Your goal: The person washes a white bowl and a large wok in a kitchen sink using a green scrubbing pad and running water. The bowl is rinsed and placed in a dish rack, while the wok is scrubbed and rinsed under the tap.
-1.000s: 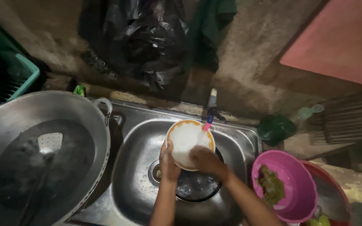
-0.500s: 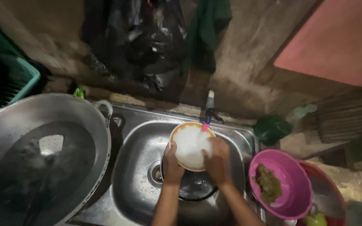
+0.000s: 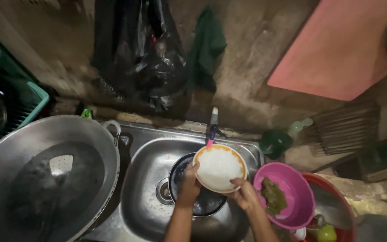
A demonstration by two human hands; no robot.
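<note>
Both hands grip white plate over sink; L, R.

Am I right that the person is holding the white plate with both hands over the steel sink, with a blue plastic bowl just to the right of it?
Not quite: the head view shows the plastic bowl is pink, not blue. The rest holds: the left hand and right hand both hold the white plate over the steel sink.

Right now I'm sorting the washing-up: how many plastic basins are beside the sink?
2. A pink basin sits right of the sink, holding a green scrubber; a red basin lies partly under it at the frame's edge. More may be hidden.
</note>
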